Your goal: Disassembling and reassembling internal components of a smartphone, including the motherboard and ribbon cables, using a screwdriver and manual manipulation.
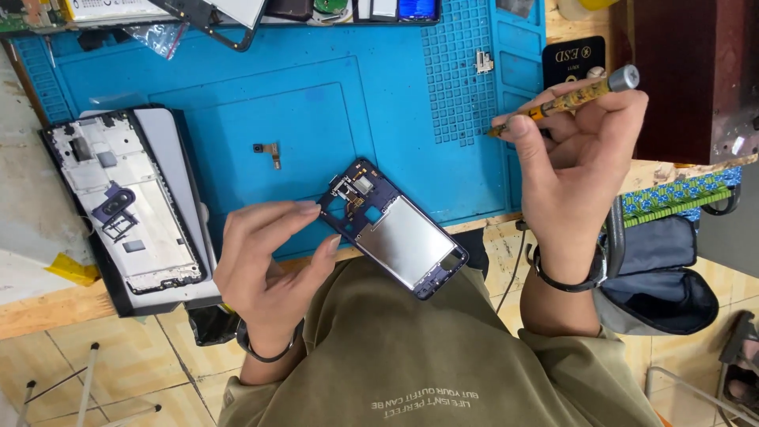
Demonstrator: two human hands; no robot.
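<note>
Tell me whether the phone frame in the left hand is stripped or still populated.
Partly populated: phone frame shows components at its top end.

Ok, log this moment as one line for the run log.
left hand: pinching phone mid-frame by its corner | right hand: holding screwdriver | blue repair mat: loose camera module | left: opened phone

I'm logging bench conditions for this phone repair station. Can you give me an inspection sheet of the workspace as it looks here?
Surface: blue repair mat on a wooden bench.
Job's things: phone mid-frame at the mat's near edge; screwdriver.
Clutter: opened phone at left; small camera part; metal bracket; parts along the far edge.
Grippers: left hand pinches the mid-frame's corner; right hand holds the screwdriver, raised.
Cables: nothing seen.
Surroundings: tiled floor; dark bag at right.
</note>
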